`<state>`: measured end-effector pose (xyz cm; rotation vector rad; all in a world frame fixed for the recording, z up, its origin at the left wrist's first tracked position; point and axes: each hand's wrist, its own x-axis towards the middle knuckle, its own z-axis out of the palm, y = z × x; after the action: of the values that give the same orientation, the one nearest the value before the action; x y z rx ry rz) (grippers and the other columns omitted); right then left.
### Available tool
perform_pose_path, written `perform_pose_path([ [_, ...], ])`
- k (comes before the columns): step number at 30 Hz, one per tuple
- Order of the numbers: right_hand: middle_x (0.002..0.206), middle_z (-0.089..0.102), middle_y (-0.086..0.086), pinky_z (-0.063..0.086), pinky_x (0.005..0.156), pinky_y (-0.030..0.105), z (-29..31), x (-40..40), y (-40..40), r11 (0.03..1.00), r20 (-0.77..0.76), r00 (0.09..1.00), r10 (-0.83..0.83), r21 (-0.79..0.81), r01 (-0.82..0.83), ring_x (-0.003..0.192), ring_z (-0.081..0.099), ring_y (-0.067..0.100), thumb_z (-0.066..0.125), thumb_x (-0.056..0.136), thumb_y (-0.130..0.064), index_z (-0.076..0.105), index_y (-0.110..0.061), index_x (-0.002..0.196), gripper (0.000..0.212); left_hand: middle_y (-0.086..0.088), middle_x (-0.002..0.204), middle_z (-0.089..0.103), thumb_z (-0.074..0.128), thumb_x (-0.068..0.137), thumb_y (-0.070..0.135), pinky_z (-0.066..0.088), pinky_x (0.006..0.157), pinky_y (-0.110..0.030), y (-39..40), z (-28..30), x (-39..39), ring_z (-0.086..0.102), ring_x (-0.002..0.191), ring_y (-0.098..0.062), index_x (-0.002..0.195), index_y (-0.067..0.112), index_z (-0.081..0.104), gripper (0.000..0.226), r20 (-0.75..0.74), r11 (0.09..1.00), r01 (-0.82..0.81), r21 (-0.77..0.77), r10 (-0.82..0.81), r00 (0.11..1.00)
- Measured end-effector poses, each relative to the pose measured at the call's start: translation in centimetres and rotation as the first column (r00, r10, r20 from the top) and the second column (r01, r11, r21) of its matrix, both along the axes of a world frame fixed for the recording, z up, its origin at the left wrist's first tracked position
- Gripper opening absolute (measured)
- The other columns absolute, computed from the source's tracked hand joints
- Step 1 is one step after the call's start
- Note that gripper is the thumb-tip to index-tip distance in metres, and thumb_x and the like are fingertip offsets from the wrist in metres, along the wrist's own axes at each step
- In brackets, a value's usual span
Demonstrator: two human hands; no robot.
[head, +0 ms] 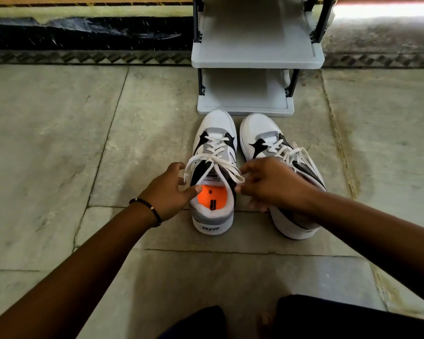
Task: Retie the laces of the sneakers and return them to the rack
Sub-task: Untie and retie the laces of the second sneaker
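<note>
White laces [216, 162] of the left sneaker [214, 172] are pinched by both hands: left hand [168, 192] and right hand [272, 184], each closed on one loop, before the rack [255, 59].

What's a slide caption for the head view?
Both hands pull the left sneaker's laces before the rack.

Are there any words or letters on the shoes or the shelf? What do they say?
Heel of the left sneaker: dark lettering, upside down from here and too blurred to read.
Tongue label of that sneaker: printed lines, too small to read.
Orange insole: a small black mark, not readable.
Heel of the right sneaker: a bit of lettering, mostly hidden.
Grey shoe rack: no writing seen.
</note>
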<state>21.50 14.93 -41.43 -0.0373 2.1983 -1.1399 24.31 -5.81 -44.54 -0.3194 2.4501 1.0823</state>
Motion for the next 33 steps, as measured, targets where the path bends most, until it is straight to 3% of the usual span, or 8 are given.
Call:
perform_pose_path([
  [5,0.105,0.067,0.004,0.043,0.062,0.024,1.6,-2.3,5.6,0.917,-0.442,0.897,0.002,0.358,0.174,0.085,0.060,0.023,0.067,0.078,-0.019,0.059,-0.019,0.111,0.033,-0.014,0.135,0.045,0.059,0.085,0.024,0.036,0.101,-0.037,1.1,1.1,-0.3,0.044,0.122,-0.030,0.131,0.012,0.040,0.051,-0.418,0.970,0.024,-0.242,-0.127,0.899],
  [9,0.097,0.068,0.017,0.053,0.069,0.034,1.5,-2.0,9.0,0.701,-0.096,0.993,0.076,0.713,0.016,0.078,0.064,0.028,0.068,0.079,-0.028,0.061,-0.004,0.101,0.033,-0.010,0.126,0.053,0.058,0.084,0.017,0.036,0.100,-0.035,4.7,2.8,-1.0,0.047,0.117,-0.028,0.117,0.012,0.054,0.033,-0.544,0.951,0.165,-0.263,-0.287,0.789],
  [15,0.055,0.055,0.003,0.038,0.036,0.018,0.4,1.2,7.7,0.750,0.030,0.995,0.099,0.655,-0.094,0.038,0.053,0.009,0.055,0.085,-0.015,0.053,-0.008,0.063,0.023,-0.006,0.120,0.060,0.052,0.087,0.034,0.030,0.106,-0.037,10.3,2.8,-1.6,0.044,0.122,-0.024,0.109,0.016,0.058,0.030,-0.362,0.806,0.422,-0.416,-0.572,0.736],
  [18,0.051,0.059,0.004,0.047,0.040,0.020,0.4,1.8,7.6,0.807,0.084,0.992,0.094,0.577,-0.125,0.030,0.055,0.008,0.059,0.084,-0.018,0.053,-0.011,0.058,0.027,-0.006,0.137,0.049,0.047,0.089,0.041,0.015,0.114,-0.045,12.2,2.8,-1.5,0.029,0.136,-0.024,0.124,0.017,0.049,0.042,-0.192,0.712,0.506,-0.486,-0.652,0.733],
  [21,0.063,0.063,0.006,0.049,0.053,0.028,0.0,1.4,7.9,0.786,-0.004,0.988,0.154,0.607,-0.120,0.051,0.060,0.017,0.064,0.081,-0.037,0.061,-0.008,0.069,0.031,-0.004,0.143,0.041,0.046,0.089,0.043,0.008,0.115,-0.047,12.1,2.9,-1.6,0.023,0.139,-0.022,0.131,0.019,0.040,0.049,-0.124,0.641,0.553,-0.532,-0.705,0.698],
  [24,0.083,0.068,0.011,0.046,0.060,0.030,-0.4,0.5,8.1,0.854,-0.153,0.987,0.056,0.520,0.032,0.073,0.062,0.026,0.065,0.079,-0.045,0.067,-0.006,0.089,0.040,-0.005,0.136,0.047,0.047,0.087,0.047,0.014,0.115,-0.049,11.2,2.9,-2.6,0.031,0.134,-0.023,0.128,0.020,0.042,0.049,-0.114,0.636,0.548,-0.544,-0.703,0.702],
  [29,0.090,0.068,0.003,0.049,0.069,0.034,-1.3,-0.1,7.7,0.954,-0.294,0.937,-0.191,0.170,0.248,0.069,0.059,0.016,0.072,0.076,-0.029,0.067,-0.015,0.093,0.022,-0.003,0.127,0.050,0.052,0.075,0.063,0.022,0.112,-0.047,11.4,2.1,-3.3,0.042,0.124,-0.023,0.126,0.023,0.045,0.065,-0.134,0.653,0.581,-0.485,-0.712,0.689],
  [33,0.068,0.065,-0.007,0.046,0.060,0.024,-2.0,-0.5,7.2,0.953,-0.213,0.931,-0.296,-0.005,0.302,0.055,0.055,0.003,0.072,0.074,-0.009,0.069,-0.017,0.085,0.014,-0.001,0.122,0.050,0.061,0.070,0.059,0.030,0.102,-0.038,11.7,1.0,-3.4,0.048,0.115,-0.022,0.120,0.024,0.048,0.062,-0.235,0.749,0.514,-0.418,-0.635,0.736],
])
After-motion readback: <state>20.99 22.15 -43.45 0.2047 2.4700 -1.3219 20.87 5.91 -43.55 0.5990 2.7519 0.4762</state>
